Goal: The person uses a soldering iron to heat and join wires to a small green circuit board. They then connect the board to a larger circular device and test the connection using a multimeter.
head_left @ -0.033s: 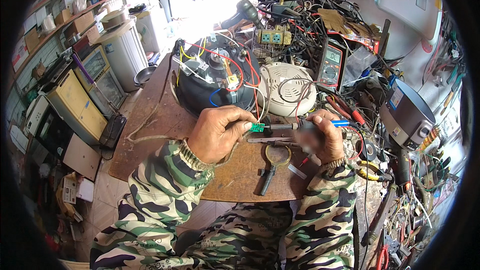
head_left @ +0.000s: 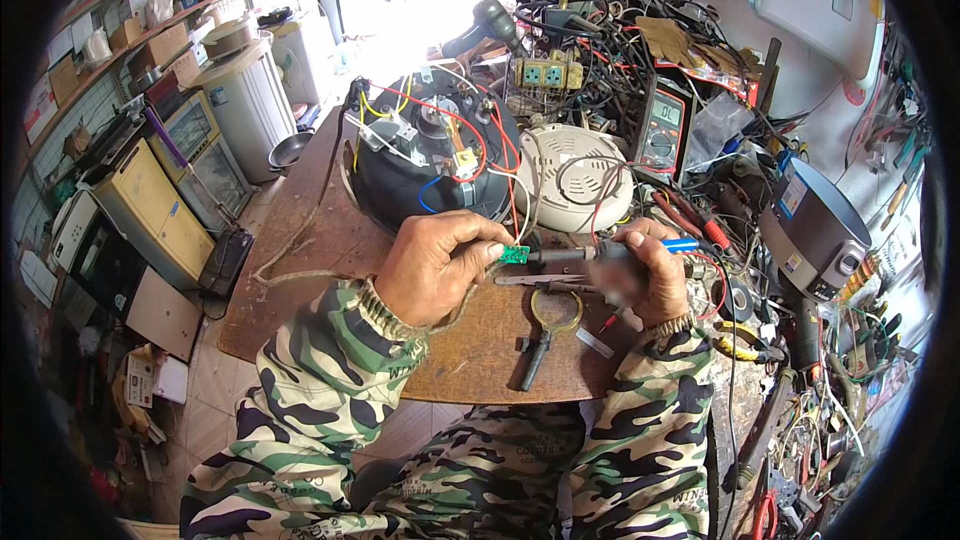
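Observation:
Between the thumb and fingers of my left hand is a small green circuit board. Thin wires rise from beside the board toward an upturned black round appliance body, whose inner parts and red, yellow, white and blue wires are exposed. My right hand is closed around a soldering iron with a blue handle end. The iron lies nearly level, its tip at the right edge of the board; actual contact is too small to make out. Part of the right hand is blurred.
A magnifying glass and tweezers lie on the wooden table. Behind are a cream vented cover and a multimeter. Tangled cables, pliers and a grey pot-like housing crowd the right side.
The soldering iron has shifted very slightly left toward the circuit board. Both hands otherwise keep their places and grips.

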### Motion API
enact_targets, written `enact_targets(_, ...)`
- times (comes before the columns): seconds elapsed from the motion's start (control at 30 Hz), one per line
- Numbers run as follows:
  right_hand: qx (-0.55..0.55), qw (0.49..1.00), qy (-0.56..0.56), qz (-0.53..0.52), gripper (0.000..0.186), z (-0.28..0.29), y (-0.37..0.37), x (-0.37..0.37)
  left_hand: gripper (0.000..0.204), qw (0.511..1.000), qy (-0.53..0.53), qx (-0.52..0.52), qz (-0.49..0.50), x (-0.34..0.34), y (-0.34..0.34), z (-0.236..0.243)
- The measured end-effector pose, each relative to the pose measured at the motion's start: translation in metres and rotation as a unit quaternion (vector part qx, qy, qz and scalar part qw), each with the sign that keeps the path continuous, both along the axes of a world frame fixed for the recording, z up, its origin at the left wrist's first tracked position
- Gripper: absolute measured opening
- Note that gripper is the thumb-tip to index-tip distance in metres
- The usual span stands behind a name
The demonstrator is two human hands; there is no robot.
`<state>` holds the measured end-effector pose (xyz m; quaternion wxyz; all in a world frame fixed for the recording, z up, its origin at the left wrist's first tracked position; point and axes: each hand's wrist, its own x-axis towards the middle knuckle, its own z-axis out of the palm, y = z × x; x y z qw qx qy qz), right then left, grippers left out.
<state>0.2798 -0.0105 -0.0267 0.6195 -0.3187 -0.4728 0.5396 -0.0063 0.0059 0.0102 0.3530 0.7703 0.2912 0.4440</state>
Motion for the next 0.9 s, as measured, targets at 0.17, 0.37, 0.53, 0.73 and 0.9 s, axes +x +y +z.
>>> enact_targets(0.17,0.009,1.000,0.009,0.021,0.022,0.005,-0.004,-0.006,0.011,0.999,-0.022,-0.045,0.002,0.001,-0.001,0.001)
enact_targets(0.37,0.001,0.998,0.066,-0.010,0.023,0.001,-0.005,-0.006,0.012,1.000,-0.017,-0.024,0.007,0.000,-0.001,-0.002)
enact_targets(0.53,0.011,0.997,0.078,0.001,0.024,0.003,-0.008,-0.007,0.012,0.999,-0.017,-0.031,0.008,0.002,-0.002,0.001)
enact_targets(0.73,0.016,0.996,0.086,-0.001,0.024,0.002,-0.007,-0.008,0.013,0.999,-0.026,-0.030,0.009,0.002,-0.003,0.000)
enact_targets(0.9,0.019,0.997,0.074,-0.001,0.024,0.000,-0.004,-0.007,0.013,0.999,-0.032,-0.031,0.010,0.002,-0.004,0.001)
